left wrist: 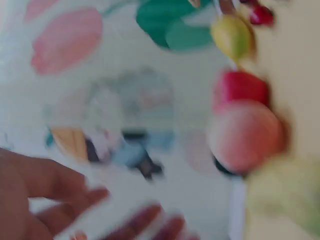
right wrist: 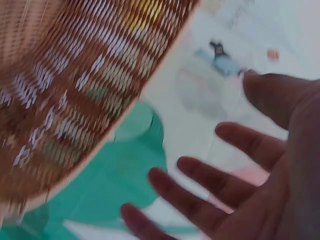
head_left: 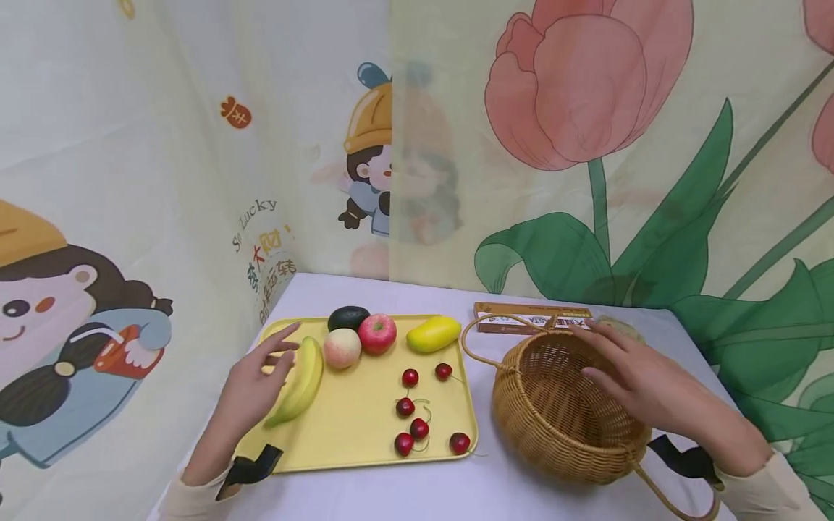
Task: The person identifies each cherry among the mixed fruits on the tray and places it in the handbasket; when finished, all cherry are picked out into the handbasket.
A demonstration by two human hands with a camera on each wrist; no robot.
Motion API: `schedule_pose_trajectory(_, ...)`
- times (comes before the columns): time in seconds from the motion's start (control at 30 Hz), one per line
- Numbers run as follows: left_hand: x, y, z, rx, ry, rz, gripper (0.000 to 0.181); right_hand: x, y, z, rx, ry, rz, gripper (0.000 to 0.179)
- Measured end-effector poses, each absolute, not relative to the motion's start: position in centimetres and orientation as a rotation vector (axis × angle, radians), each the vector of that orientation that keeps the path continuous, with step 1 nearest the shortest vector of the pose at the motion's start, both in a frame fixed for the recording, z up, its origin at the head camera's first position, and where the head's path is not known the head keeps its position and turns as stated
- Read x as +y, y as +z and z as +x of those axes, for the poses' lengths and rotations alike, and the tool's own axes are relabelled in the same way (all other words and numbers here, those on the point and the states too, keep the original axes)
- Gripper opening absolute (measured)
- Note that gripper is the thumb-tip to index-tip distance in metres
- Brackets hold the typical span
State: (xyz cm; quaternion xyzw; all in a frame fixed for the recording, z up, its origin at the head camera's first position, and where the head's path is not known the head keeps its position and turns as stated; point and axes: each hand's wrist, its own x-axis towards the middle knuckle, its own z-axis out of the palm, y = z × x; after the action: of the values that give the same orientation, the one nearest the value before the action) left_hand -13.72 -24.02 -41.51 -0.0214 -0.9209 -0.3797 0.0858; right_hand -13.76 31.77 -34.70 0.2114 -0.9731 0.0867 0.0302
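My left hand (head_left: 250, 387) hovers with loosely bent fingers over the left side of the yellow tray (head_left: 358, 427), beside a banana (head_left: 305, 383). Nothing is in its grasp. In the left wrist view its blurred fingers (left wrist: 55, 185) are spread apart, away from a peach (left wrist: 245, 137) and a red apple (left wrist: 245, 87). Above the right part of a wicker basket (head_left: 541, 430) is my right hand (head_left: 658, 380), fingers extended and holding nothing. The right wrist view shows that palm with separated fingers (right wrist: 200, 182), a gap lying between them and the basket's woven wall (right wrist: 115, 65).
Behind the peach on the tray lies a dark oval fruit (head_left: 347, 318). A yellow mango (head_left: 434, 334) and several cherries (head_left: 405, 407) occupy its right half. A flat brown box (head_left: 508, 308) lies behind the basket. The basket's handles (head_left: 478, 354) stick out sideways. Printed curtains (head_left: 430, 260) enclose the table.
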Motion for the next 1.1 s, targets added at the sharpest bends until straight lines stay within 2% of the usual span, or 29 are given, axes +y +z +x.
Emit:
schedule_pose_trajectory(0.1, -27.1, -43.9, -12.5, -2.907, -0.950, 0.215, 0.060, 34.3, -35.0, -14.4, -3.103, 0.334, 0.473, 0.071)
schedule_pose_trajectory(0.2, -29.3, -46.4, -11.8, -3.043, -0.817, 0.370, 0.070, 36.3, -35.6, -15.0, -3.185, 0.411, 0.364, 0.075)
schedule_pose_trajectory(0.4, -30.3, -49.1, -11.5, -3.113, -0.897, 0.382, 0.075, 38.3, -36.8, -15.8, -3.198, 0.523, 0.370, 0.070)
schedule_pose_trajectory(0.53, -31.0, -49.5, -11.0, -3.163, -0.927, 0.426, 0.076, 38.5, -37.5, -15.8, -3.249, 0.604, 0.379, 0.070)
schedule_pose_trajectory(0.73, -32.5, -49.6, -9.9, -3.184, -1.221, 0.532, 0.080, 38.5, -38.3, -15.4, -3.328, 0.661, 0.369, 0.066)
schedule_pose_trajectory(1.1, -32.3, -49.2, -9.7, -3.083, -1.394, 0.615, 0.082, 38.1, -38.9, -15.0, -3.278, 0.741, 0.416, 0.066)
